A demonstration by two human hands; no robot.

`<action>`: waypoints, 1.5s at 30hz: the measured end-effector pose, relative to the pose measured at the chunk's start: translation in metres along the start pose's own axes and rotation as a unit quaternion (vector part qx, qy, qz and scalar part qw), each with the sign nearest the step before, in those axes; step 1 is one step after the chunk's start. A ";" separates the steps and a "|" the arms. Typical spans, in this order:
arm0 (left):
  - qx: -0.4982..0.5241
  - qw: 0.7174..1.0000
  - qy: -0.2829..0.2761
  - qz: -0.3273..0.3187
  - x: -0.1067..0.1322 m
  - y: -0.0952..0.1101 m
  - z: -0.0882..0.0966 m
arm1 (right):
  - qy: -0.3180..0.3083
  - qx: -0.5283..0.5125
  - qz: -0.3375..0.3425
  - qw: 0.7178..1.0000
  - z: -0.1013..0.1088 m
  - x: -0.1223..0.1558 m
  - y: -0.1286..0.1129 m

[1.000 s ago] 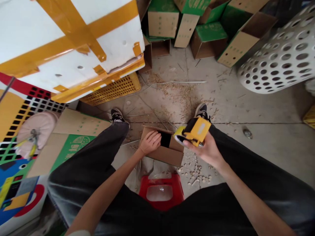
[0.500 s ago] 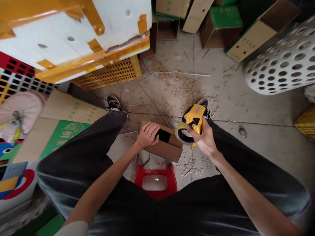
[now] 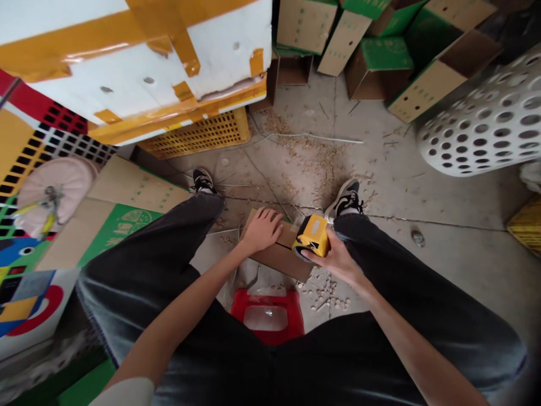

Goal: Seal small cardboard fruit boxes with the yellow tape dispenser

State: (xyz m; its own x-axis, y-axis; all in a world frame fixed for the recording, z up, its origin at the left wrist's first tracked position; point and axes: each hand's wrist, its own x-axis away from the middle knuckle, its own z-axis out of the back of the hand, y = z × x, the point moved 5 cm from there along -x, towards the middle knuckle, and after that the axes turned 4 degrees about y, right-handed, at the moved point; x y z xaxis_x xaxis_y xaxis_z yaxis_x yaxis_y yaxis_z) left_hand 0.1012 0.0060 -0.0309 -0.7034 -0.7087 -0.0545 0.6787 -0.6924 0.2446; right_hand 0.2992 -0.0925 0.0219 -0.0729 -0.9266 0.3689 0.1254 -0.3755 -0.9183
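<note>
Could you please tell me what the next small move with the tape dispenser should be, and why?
I'd probably lower the tape dispenser onto the top of the cardboard box: the right hand holds it at the box's edge, and the left hand lies flat on top, pressing the box.

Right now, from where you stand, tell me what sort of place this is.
Probably a packing or storage area in a workshop or warehouse: green-printed cardboard boxes lie piled up, a yellow plastic crate sits nearby, and the right hand holds a tape dispenser.
</note>
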 end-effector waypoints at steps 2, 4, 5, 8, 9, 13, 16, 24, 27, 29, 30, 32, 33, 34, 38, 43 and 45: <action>-0.016 1.000 -0.004 0.014 0.001 0.001 -0.002 | -0.027 0.000 -0.005 1.000 -0.001 0.003 -0.009; -0.034 0.999 0.000 0.022 0.003 0.004 -0.003 | -0.035 0.007 -0.012 0.999 0.000 0.004 -0.014; -0.040 0.999 0.003 0.025 0.003 0.005 -0.003 | -0.036 0.007 -0.018 0.999 0.000 0.004 -0.014; -0.051 0.998 0.010 0.041 0.004 0.007 -0.004 | -0.035 0.006 -0.029 0.999 0.001 0.002 -0.012; -0.052 0.997 0.012 0.049 0.004 0.008 -0.005 | -0.036 0.011 -0.029 0.999 0.000 0.000 -0.011; -0.052 0.994 0.017 0.091 0.001 0.013 -0.008 | -0.064 0.075 -0.007 0.995 -0.009 -0.005 -0.017; -0.064 0.992 0.008 0.108 -0.003 0.019 -0.009 | -0.077 0.096 0.003 0.992 -0.015 -0.007 -0.022; -0.057 0.994 -0.016 0.089 -0.008 0.022 -0.008 | -0.069 0.094 -0.052 0.992 -0.006 -0.009 -0.006; -0.059 0.990 0.002 0.124 -0.006 0.023 -0.009 | -0.067 0.112 -0.061 0.990 -0.004 -0.006 -0.009; -0.070 0.987 0.013 0.145 -0.003 0.024 -0.009 | -0.073 0.113 -0.053 0.990 -0.006 -0.002 -0.015; -0.077 0.985 0.017 0.153 -0.001 0.025 -0.009 | -0.077 0.114 -0.047 0.989 -0.008 0.000 -0.019; -0.089 0.982 0.023 0.163 0.003 0.026 -0.008 | -0.086 0.128 -0.033 0.987 -0.011 0.003 -0.025; -0.092 0.982 0.026 0.166 0.004 0.027 -0.007 | -0.088 0.140 -0.028 0.986 -0.013 0.004 -0.026; -0.093 0.981 0.027 0.167 0.006 0.027 -0.006 | -0.088 0.150 -0.024 0.985 -0.014 0.005 -0.027; -0.085 0.981 0.027 0.172 0.008 0.029 -0.008 | -0.070 0.147 -0.018 0.986 -0.018 0.006 -0.020; -0.062 0.978 0.054 0.192 0.009 0.029 -0.015 | -0.047 0.134 -0.025 0.990 -0.019 0.007 -0.003; -0.057 0.975 0.064 0.206 0.008 0.030 -0.017 | -0.039 0.135 -0.031 0.990 -0.019 0.008 0.003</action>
State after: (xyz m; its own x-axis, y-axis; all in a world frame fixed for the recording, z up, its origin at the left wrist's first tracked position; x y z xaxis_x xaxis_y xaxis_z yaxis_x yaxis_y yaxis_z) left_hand 0.1200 -0.0225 -0.0409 -0.3400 -0.9355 -0.0962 0.9220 -0.3517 0.1618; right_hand 0.2799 -0.1002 0.0196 -0.0136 -0.8969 0.4421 0.3837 -0.4130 -0.8260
